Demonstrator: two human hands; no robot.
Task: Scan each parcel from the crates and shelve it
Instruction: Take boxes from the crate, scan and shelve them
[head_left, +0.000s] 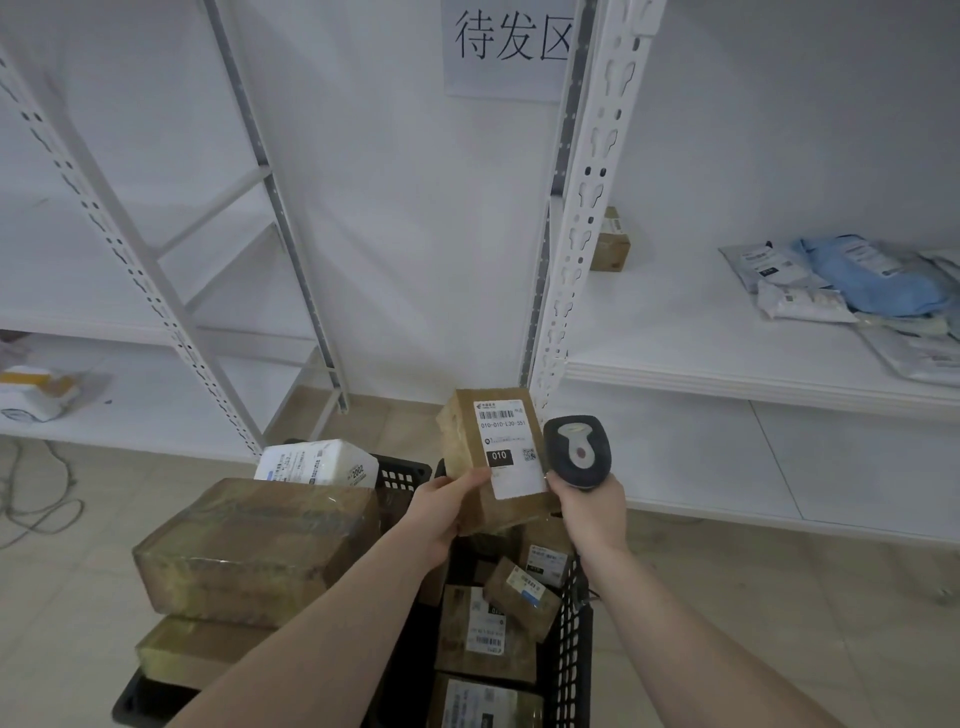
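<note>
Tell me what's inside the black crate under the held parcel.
The black crate holds several brown cardboard parcels with white labels, piled loosely. Its floor and any lower parcels are covered by the pile, the held parcel and the forearms.

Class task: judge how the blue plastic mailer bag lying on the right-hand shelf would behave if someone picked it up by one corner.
The blue mailer bag looks creased and slumped over the grey mailers beneath it, so it would probably flop and sag rather than stay flat. Its film surface seems smooth, so it may slip in a pinch. It lies flat, so rolling is unlikely.

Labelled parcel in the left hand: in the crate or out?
Out. The left hand holds the labelled parcel above the black crate, label up, beside the scanner.
</note>
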